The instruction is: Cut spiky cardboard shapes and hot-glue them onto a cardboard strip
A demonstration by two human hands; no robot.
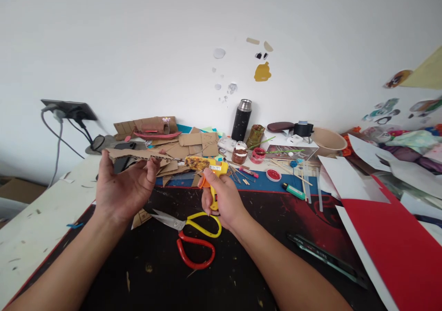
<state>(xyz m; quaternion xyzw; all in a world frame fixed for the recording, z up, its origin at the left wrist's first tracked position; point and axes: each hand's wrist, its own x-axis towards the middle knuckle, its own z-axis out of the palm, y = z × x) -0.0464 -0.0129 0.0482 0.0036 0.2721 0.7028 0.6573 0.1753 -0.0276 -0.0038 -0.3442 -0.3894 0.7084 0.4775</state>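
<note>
My left hand (122,187), palm up, grips a strip of corrugated cardboard (138,153) between the thumb and fingers. In my right hand (224,198) is a yellow hot glue gun (218,165) with an orange trigger, its stained front end pointing left toward the cardboard. A gap shows between the nozzle end and the strip. Below both hands, scissors (179,225) with one yellow and one red handle lie spread on the black mat (155,279). A small cardboard scrap (141,218) sits under the blades, near my left wrist.
Behind my hands are cardboard pieces (193,140), a small red boat model (157,135) and a black thermos (241,120). Paint jars, sticks and a green lighter (294,191) lie to the right. A utility knife (324,256) rests beside red paper (390,246). Cables hang from a wall socket (69,109).
</note>
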